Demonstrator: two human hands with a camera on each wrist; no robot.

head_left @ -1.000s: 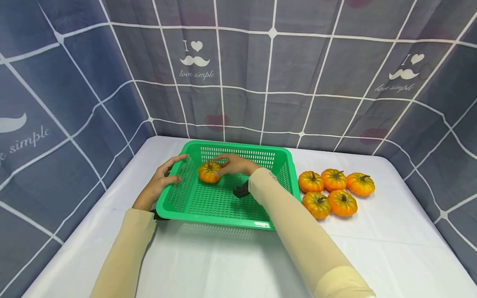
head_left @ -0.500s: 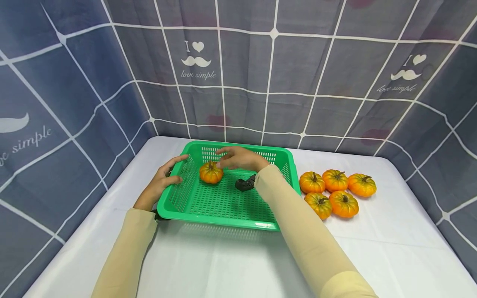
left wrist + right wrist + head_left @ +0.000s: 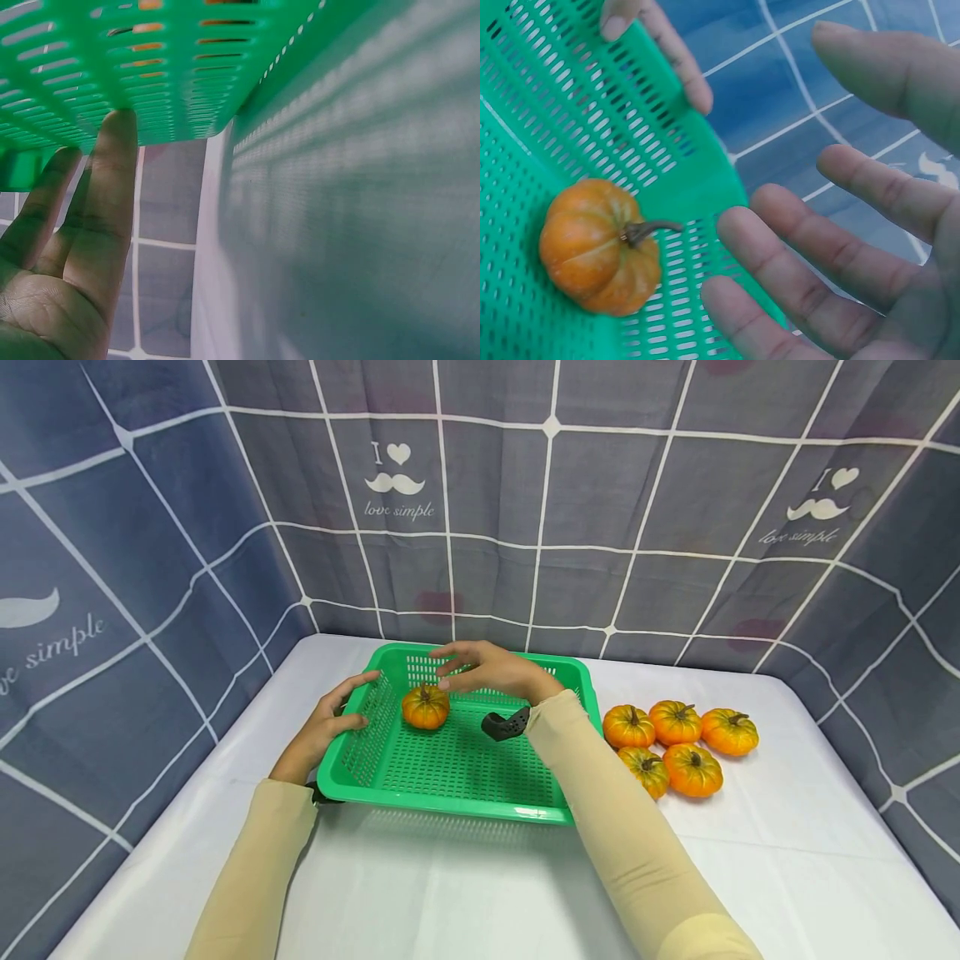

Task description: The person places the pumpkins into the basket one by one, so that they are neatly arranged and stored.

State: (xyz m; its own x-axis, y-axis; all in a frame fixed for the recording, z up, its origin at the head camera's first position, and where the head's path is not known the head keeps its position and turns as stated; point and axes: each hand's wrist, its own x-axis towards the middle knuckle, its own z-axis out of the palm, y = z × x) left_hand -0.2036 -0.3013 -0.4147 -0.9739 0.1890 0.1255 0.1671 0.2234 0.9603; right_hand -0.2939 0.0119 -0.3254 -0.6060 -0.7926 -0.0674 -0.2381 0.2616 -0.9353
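Note:
A green perforated plastic basket sits on a white-covered table. Inside it, near the left wall, lies a small orange pumpkin with its stem upward; the right wrist view shows its curved brown stem. My left hand holds the basket's left rim, thumb over the inner side. In the left wrist view, fingers lie straight against the outer wall. Above the basket's far half is my right hand, fingers spread and holding nothing, up and to the right of the pumpkin.
Several more small pumpkins stand grouped on the white table, just right of the basket. My right forearm crosses the basket's front right corner and partly overlaps one of them. A dark checked curtain surrounds the table's back and sides.
My right hand has let go of the pumpkin, lifting up and to the right with its fingers opening out. The pumpkin stays in the basket. My left hand keeps its place on the rim.

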